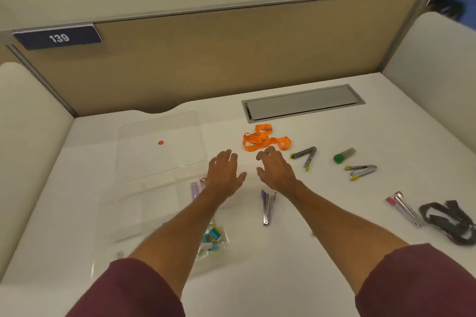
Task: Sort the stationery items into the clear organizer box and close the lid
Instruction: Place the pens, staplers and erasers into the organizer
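**A:** Where do the person's hands stand?

**B:** Both hover over the white surface (334, 252), holding nothing. The left hand (224, 172) has its fingers spread and nearly straight, beside the clear organizer box (144, 208). The right hand (275, 170) is loosely curled, its fingertips just short of the orange lanyard (262, 140).

**A:** And the box?

**B:** It sits at the left with its lid (164, 159) laid back flat behind it. Small blue-and-white packets (212, 237) lie in a near compartment. The rest is loose on the right: a purple stapler (266, 207) between the forearms, two yellow-tipped ones (305, 156) (362, 171), a pink one (404, 208), a green-capped piece (343, 156) and a black lanyard (448, 221).

**A:** How would the orange lanyard handle?

**B:** Probably light and limp. It is a flat ribbon lying in loops, so a pinch on one strand would likely trail the rest behind. Gathering the whole bundle from above looks safer, and it may need tucking down to stay inside a compartment.

**A:** The staplers?

**B:** Likely stiff, small and smooth (bare metal can slide in the fingers). A pinch across the sides at mid-body should do. The box looks like thin, springy plastic, so the lid is best swung over by its free edge.
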Action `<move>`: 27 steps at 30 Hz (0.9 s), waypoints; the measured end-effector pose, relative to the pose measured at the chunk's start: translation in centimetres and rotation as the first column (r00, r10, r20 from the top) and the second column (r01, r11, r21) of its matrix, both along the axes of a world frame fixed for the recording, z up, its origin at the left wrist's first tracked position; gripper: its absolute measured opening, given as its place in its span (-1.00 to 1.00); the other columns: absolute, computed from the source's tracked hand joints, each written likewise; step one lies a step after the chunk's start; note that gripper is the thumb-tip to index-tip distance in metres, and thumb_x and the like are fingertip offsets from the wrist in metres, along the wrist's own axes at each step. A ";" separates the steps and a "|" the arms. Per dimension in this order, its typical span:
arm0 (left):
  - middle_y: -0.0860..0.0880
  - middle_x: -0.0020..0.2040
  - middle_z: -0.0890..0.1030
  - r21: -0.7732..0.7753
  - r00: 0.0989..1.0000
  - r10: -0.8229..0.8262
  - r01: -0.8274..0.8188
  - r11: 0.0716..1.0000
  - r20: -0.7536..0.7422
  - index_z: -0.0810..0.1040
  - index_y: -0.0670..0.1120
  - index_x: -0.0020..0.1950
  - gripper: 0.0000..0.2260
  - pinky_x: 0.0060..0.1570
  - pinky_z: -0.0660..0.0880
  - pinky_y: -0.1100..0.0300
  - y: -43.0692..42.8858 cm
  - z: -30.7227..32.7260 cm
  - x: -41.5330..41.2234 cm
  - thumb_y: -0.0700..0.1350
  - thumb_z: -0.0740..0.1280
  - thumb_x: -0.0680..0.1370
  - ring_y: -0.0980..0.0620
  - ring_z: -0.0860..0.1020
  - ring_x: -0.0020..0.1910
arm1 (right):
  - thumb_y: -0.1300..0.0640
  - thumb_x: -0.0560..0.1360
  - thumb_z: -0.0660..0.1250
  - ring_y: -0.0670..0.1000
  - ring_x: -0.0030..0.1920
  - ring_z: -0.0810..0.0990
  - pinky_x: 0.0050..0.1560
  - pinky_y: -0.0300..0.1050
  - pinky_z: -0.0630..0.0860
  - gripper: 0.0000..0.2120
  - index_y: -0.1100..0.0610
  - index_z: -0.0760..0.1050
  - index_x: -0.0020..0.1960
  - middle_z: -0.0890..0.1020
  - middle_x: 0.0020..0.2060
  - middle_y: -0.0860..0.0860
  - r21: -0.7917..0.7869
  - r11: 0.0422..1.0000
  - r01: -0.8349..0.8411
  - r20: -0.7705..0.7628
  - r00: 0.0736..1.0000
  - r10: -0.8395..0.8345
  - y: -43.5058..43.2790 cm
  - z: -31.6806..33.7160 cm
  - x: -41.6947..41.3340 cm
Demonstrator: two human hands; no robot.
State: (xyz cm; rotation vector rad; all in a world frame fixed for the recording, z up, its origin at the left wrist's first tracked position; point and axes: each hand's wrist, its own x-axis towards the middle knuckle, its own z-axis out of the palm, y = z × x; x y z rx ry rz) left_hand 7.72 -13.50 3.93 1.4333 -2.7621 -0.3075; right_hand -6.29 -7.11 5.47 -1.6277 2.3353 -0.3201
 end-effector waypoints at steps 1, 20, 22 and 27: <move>-0.11 0.54 0.20 0.015 1.000 -0.012 0.012 1.000 -0.003 0.23 -0.11 0.48 -0.43 0.48 0.12 0.00 0.5 0.0 -1.4 0.17 0.20 0.58 -0.11 0.17 0.52 | 0.11 0.56 0.26 0.09 0.32 0.41 0.15 -0.03 0.51 -0.64 0.13 0.39 0.34 0.37 0.34 0.10 0.002 1.000 0.019 -0.005 1.000 -0.019 0.6 -0.1 -1.4; -0.07 0.58 -0.23 0.281 0.980 0.025 -0.081 0.956 0.199 -0.17 -0.08 0.57 -0.13 0.48 -0.13 -0.25 5.3 -5.4 -17.2 0.41 0.07 0.48 -0.14 -0.21 0.56 | 0.02 0.52 0.29 0.26 0.35 0.26 0.18 0.10 0.45 -0.50 0.10 0.27 0.40 0.26 0.36 0.16 0.205 0.935 0.288 -0.038 0.957 -0.286 5.2 -3.8 -22.6; -0.06 0.58 -0.24 0.309 0.980 0.046 -0.106 0.945 0.194 -0.18 -0.07 0.57 -0.13 0.48 -0.12 -0.28 5.6 -5.9 -17.3 0.40 0.09 0.48 -0.13 -0.22 0.56 | 0.02 0.52 0.27 0.27 0.37 0.22 0.17 0.08 0.45 -0.51 0.07 0.28 0.41 0.25 0.36 0.14 0.221 0.932 0.289 -0.019 0.956 -0.292 5.1 -4.3 -23.5; -0.06 0.57 -0.26 0.308 0.980 0.064 -0.121 0.944 0.188 -0.19 -0.07 0.56 -0.12 0.47 -0.13 -0.29 5.9 -6.4 -17.5 0.38 0.12 0.48 -0.13 -0.23 0.56 | 0.07 0.49 0.25 0.22 0.34 0.28 0.13 0.04 0.46 -0.58 0.07 0.37 0.34 0.29 0.31 0.13 0.238 0.919 0.315 0.027 0.943 -0.331 5.1 -5.4 -24.8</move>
